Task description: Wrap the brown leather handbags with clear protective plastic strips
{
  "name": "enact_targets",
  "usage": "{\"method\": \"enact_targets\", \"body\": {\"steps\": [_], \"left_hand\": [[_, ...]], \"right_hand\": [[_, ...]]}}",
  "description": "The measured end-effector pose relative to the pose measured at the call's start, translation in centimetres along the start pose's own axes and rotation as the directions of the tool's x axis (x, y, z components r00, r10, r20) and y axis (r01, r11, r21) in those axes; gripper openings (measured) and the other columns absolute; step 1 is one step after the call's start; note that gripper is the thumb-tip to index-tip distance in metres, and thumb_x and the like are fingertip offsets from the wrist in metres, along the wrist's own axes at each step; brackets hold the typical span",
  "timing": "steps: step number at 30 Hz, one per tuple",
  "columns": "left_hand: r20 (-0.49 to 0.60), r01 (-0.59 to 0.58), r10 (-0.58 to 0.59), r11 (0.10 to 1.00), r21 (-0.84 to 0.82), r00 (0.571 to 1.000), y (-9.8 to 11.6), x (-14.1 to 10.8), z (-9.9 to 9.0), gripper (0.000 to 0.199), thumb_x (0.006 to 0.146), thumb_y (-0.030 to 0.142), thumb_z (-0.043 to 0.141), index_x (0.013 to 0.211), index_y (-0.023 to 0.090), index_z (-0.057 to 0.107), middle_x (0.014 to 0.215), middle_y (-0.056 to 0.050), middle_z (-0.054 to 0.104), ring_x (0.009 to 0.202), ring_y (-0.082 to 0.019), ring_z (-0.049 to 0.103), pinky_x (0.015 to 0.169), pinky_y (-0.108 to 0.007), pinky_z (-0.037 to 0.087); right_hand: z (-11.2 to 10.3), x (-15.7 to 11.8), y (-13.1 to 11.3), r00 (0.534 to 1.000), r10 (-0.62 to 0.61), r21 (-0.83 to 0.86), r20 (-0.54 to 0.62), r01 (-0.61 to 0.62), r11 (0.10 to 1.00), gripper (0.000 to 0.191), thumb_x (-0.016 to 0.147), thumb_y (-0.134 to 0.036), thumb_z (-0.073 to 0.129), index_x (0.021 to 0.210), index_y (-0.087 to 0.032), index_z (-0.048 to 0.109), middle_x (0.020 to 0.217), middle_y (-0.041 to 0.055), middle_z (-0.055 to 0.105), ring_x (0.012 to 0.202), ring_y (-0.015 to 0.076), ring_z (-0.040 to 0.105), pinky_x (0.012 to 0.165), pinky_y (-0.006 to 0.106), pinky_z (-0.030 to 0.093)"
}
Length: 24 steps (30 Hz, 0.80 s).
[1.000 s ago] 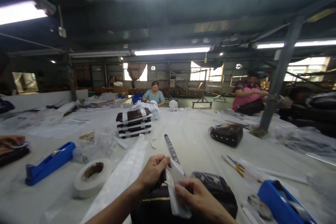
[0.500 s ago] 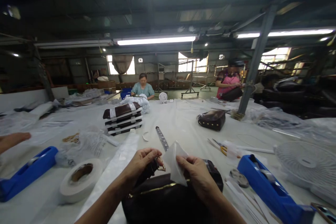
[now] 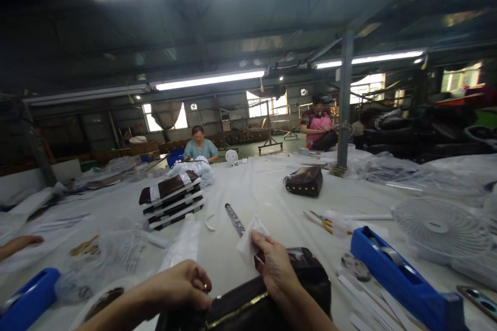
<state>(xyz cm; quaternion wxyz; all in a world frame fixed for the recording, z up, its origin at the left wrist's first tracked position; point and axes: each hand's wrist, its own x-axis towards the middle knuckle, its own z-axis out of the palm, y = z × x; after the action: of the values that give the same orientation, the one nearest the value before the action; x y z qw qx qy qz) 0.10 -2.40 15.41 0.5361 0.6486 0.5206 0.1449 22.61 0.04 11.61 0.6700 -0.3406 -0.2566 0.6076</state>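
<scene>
And the hands part! The left hand (image 3: 182,284) drops back from the white sheet (image 3: 250,238), down towards the near edge of the surface (image 3: 258,191), and settles at the left end of the dark bag (image 3: 244,320). Its fingers curl well in, a gold glint at the tips; whether they grip anything there, I cannot tell. The right hand (image 3: 274,264) keeps the sheet, thumb and fingers pinched tight on it, and look, the sheet bunches smaller than a moment ago, when it stands out flat and pointed. Something dark shows beneath those fingers, too hidden to name. The bag itself lies by the near edge, its gold zip (image 3: 237,310) in plain sight between the hands. For the work, I judge this divides the jobs: sheet in one hand, bag beside the other. Just beyond, the studded strap (image 3: 235,219) lies untouched.
</scene>
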Motion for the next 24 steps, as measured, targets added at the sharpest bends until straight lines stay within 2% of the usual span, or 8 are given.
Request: {"method": "enact_targets", "body": {"steps": [3, 6, 8, 11, 13, 19, 24], "left_hand": [[-0.048, 0.032, -0.026, 0.993, 0.116, 0.999, -0.4, -0.5, 0.1, 0.033, 0.056, 0.019, 0.067, 0.088, 0.016, 0.06, 0.065, 0.002, 0.061, 0.055, -0.012, 0.049, 0.05, -0.022, 0.03], [-0.064, -0.068, 0.078, 0.987, 0.145, 0.995, 0.1, -0.4, 0.4, 0.038, 0.063, 0.026, 0.066, 0.099, 0.018, 0.061, 0.066, 0.004, 0.058, 0.054, -0.011, 0.047, 0.049, -0.022, 0.031], [-0.076, -0.117, 0.132, 0.979, 0.167, 0.988, 0.8, 0.1, 0.8, 0.033, 0.069, 0.039, 0.065, 0.093, 0.016, 0.064, 0.061, 0.002, 0.056, 0.051, -0.011, 0.045, 0.047, -0.022, 0.029], [-0.14, -0.111, 0.149, 0.963, 0.246, 0.979, 1.9, 0.9, 1.4, 0.043, 0.074, 0.055, 0.062, 0.076, 0.012, 0.066, 0.055, 0.0, 0.053, 0.047, -0.01, 0.041, 0.044, -0.022, 0.027], [-0.175, -0.121, 0.176, 0.95, 0.288, 0.969, 2.4, 1.3, 1.9, 0.048, 0.075, 0.058, 0.06, 0.072, 0.011, 0.066, 0.051, 0.001, 0.049, 0.046, -0.009, 0.039, 0.043, -0.021, 0.025], [-0.24, -0.1, 0.135, 0.983, 0.154, 0.961, 2.7, 2.3, 3.0, 0.043, 0.075, 0.054, 0.058, 0.076, 0.012, 0.065, 0.052, -0.001, 0.053, 0.042, -0.012, 0.044, 0.038, -0.021, 0.034], [-0.221, -0.158, 0.188, 0.976, 0.146, 0.957, 2.5, 3.0, 3.0, 0.04, 0.075, 0.053, 0.059, 0.07, 0.013, 0.061, 0.052, -0.002, 0.057, 0.042, -0.011, 0.046, 0.038, -0.02, 0.037]], "right_hand": [[0.5, 0.1, 0.7, 0.999, 0.031, 0.05, -0.04, -0.029, 0.998, 0.043, 0.047, -0.039, 0.089, 0.078, -0.016, 0.069, 0.071, 0.0017, 0.07, 0.064, 0.0157, 0.062, 0.059, 0.026, 0.047], [1.0, 0.2, 1.4, 0.996, 0.05, 0.055, -0.069, -0.046, 0.997, 0.047, 0.045, -0.041, 0.089, 0.079, -0.015, 0.069, 0.069, 0.0, 0.067, 0.064, 0.0144, 0.059, 0.058, 0.025, 0.047], [1.3, 0.3, 1.9, 0.995, 0.046, 0.044, -0.087, -0.042, 0.998, 0.051, 0.043, -0.044, 0.089, 0.08, -0.014, 0.068, 0.068, -0.0007, 0.066, 0.064, 0.0138, 0.058, 0.058, 0.025, 0.046], [1.7, 0.4, 2.4, 0.997, 0.024, 0.023, -0.075, -0.022, 0.999, 0.053, 0.045, -0.048, 0.088, 0.082, -0.014, 0.068, 0.07, 0.0001, 0.067, 0.065, 0.0139, 0.059, 0.057, 0.024, 0.045], [1.8, 0.4, 2.5, 0.998, -0.004, 0.0, -0.066, 0.004, 1.0, 0.052, 0.047, -0.049, 0.087, 0.08, -0.014, 0.068, 0.07, 0.001, 0.067, 0.063, 0.0134, 0.058, 0.056, 0.024, 0.043], [2.0, 1.1, 3.5, 0.993, -0.088, -0.06, -0.076, 0.083, 0.995, 0.05, 0.05, -0.052, 0.085, 0.074, -0.012, 0.067, 0.062, 0.0008, 0.065, 0.054, 0.0106, 0.054, 0.051, 0.021, 0.039], [2.2, 1.9, 5.2, 0.988, -0.144, -0.046, -0.057, 0.142, 0.989, 0.055, 0.049, -0.057, 0.083, 0.076, -0.011, 0.068, 0.061, 0.0019, 0.065, 0.053, 0.0136, 0.056, 0.05, 0.024, 0.042]]}}
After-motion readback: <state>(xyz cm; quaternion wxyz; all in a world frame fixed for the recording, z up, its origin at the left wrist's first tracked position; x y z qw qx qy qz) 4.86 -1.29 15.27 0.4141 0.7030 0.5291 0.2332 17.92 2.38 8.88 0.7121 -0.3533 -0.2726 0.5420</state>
